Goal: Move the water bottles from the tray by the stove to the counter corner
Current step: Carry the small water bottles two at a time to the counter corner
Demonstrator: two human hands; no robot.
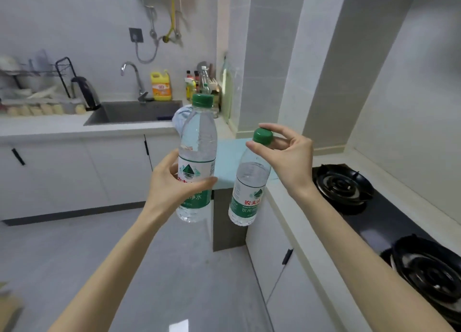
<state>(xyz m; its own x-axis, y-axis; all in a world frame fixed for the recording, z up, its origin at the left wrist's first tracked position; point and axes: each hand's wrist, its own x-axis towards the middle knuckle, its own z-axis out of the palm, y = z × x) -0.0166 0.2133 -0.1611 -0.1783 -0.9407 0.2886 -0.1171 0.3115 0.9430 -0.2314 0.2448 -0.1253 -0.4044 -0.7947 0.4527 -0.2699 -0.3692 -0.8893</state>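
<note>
Two clear water bottles with green caps and green labels are held in the air above the floor, in front of the counter. My left hand (174,182) grips the taller bottle (197,142) around its label, upright. My right hand (289,157) pinches the green cap of the shorter bottle (249,189), which hangs below my fingers, slightly tilted. Behind the bottles a light blue mat (229,162) lies on the counter corner. No tray is visible.
A black gas stove with two burners (344,184) sits on the right counter. Farther back are a sink (134,112) with a faucet, a yellow detergent jug (161,86), condiment bottles (199,82), a kettle (84,92) and a dish rack (32,82).
</note>
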